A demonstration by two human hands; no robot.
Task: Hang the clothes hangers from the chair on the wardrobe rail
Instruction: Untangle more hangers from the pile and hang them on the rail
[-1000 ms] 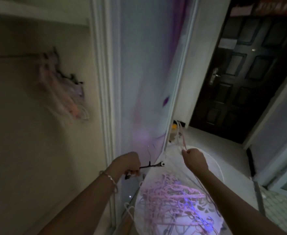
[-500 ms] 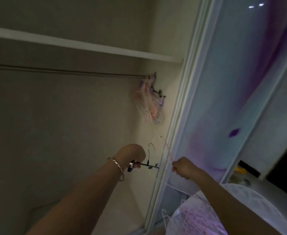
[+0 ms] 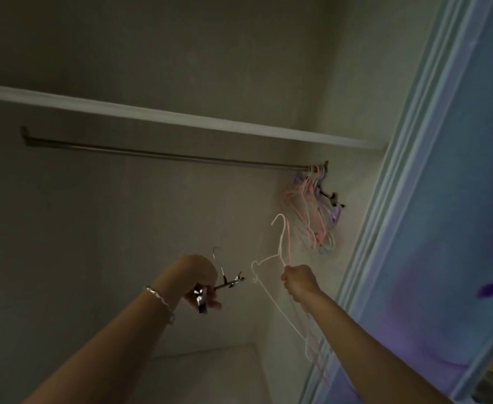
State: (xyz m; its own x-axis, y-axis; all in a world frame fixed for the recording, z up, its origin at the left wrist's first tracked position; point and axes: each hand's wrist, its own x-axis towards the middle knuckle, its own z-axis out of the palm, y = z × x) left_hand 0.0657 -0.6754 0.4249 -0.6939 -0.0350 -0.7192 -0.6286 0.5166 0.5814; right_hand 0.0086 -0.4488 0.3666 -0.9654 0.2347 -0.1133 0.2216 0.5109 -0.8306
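Note:
Inside the dim wardrobe a metal rail (image 3: 163, 154) runs under a white shelf (image 3: 181, 116). Several pink and purple hangers (image 3: 312, 211) are bunched at the rail's right end. My left hand (image 3: 200, 282) is shut on a black metal clip hanger (image 3: 227, 282) whose thin hook points up. My right hand (image 3: 299, 282) grips a white and a pink wire hanger (image 3: 280, 246) together, their hooks raised toward the bunch and still below the rail. The chair is out of view.
A pale blue wardrobe door frame (image 3: 397, 199) rises on the right, with a blue and purple patterned door panel (image 3: 458, 228) beside it. The wardrobe's back wall (image 3: 93, 228) fills the left. The rail's left and middle stretch carries nothing.
The view has swung up from the chair into the wardrobe. Both hands have risen toward the rail, and the right hand's wire hangers now stand upright near the hung bunch.

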